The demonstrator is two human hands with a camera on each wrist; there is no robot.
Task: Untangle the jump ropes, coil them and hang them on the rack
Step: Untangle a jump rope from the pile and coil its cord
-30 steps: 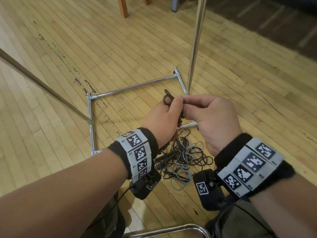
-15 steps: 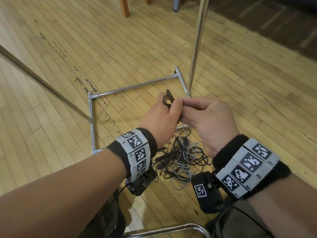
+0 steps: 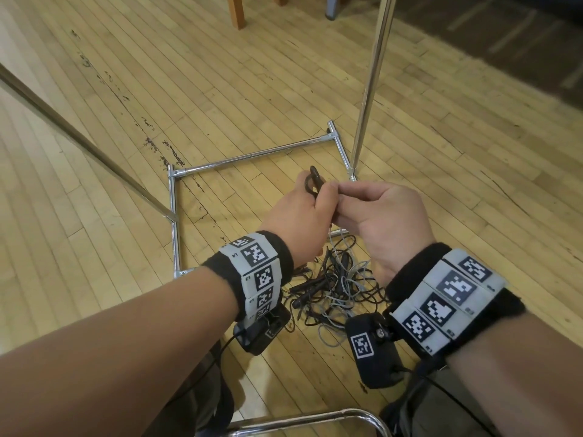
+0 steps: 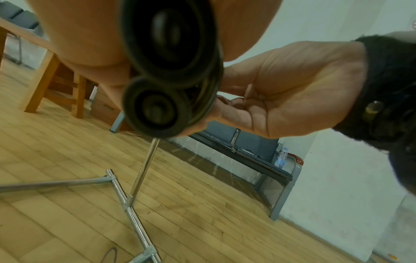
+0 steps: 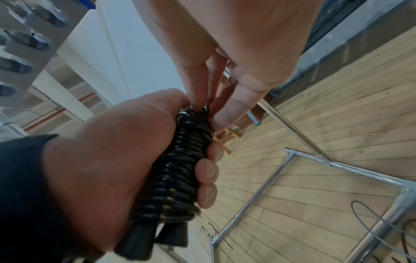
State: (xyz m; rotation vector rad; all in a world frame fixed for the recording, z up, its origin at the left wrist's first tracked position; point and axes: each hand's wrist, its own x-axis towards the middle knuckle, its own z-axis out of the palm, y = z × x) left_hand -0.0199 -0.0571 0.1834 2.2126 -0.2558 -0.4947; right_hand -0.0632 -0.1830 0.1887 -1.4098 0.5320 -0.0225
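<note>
A black jump rope (image 5: 180,160) is wound in tight turns round its two black handles (image 4: 164,53). My left hand (image 3: 310,209) grips this bundle upright, above the floor. A small loop of the rope (image 3: 314,184) sticks out above the fist. My right hand (image 5: 207,110) pinches the rope at the top of the bundle, fingertips against the left thumb. On the floor under both hands lies a tangle of black and grey jump ropes (image 3: 337,288) with black handles in it. The chrome rack base (image 3: 252,156) and its upright pole (image 3: 372,74) stand just beyond.
A slanted metal bar (image 3: 79,130) crosses the left of the wooden floor. A chrome tube (image 3: 309,421) curves by my knees. Wooden chair legs (image 3: 238,11) stand at the back, and a bench (image 4: 247,160) lines the wall.
Both hands have stayed together at the bundle and shifted only slightly away from me. The grips look the same.
</note>
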